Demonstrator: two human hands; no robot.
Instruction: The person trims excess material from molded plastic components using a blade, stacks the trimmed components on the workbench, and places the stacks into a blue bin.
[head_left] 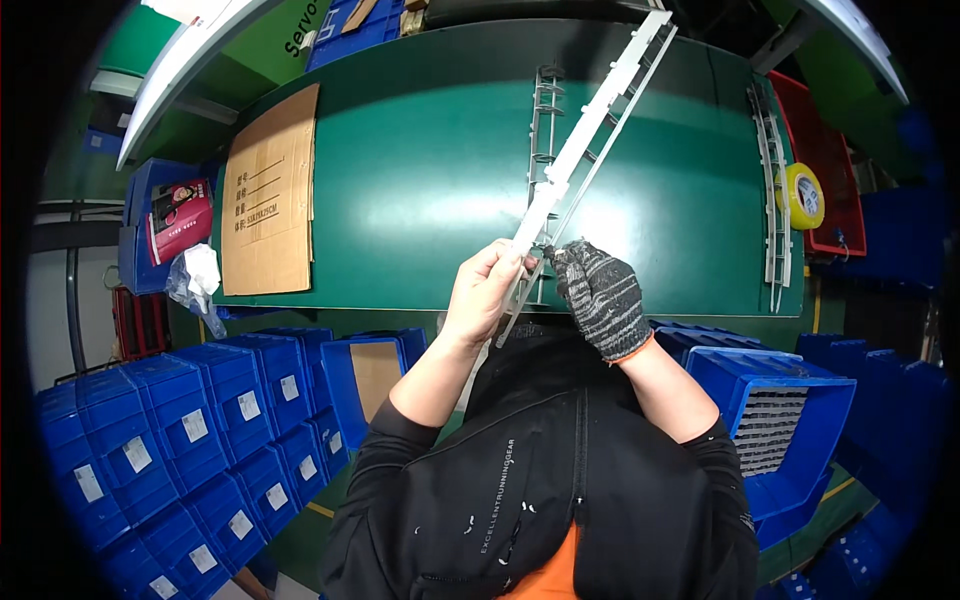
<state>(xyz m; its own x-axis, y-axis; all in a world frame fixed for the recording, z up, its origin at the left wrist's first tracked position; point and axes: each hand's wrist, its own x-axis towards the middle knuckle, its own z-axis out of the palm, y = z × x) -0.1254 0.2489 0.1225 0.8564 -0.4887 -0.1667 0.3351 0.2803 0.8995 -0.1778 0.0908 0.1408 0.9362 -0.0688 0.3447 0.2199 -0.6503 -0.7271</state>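
Observation:
My bare left hand (pixel 483 290) grips the near end of a long white slotted strip frame (pixel 585 130), thumb on top. The frame has two thin parallel rails joined by dark cross pieces. It slants up and away to the right over the table. My right hand (pixel 600 295), in a dark grey striped knit glove, is closed beside the near end of the frame, fingertips close to its thinner rail. Whatever those fingers pinch is hidden. Partly beneath the held frame, a similar narrow frame (pixel 536 120) lies on the green table (pixel 420 180).
Another such frame (pixel 773 180) lies near the table's right edge, beside a yellow tape roll (pixel 803 196) and a red bin (pixel 825 170). Flat cardboard (pixel 268 200) covers the left end. Blue crates (pixel 190 400) stack at lower left; an open blue crate (pixel 830 400) stands at right.

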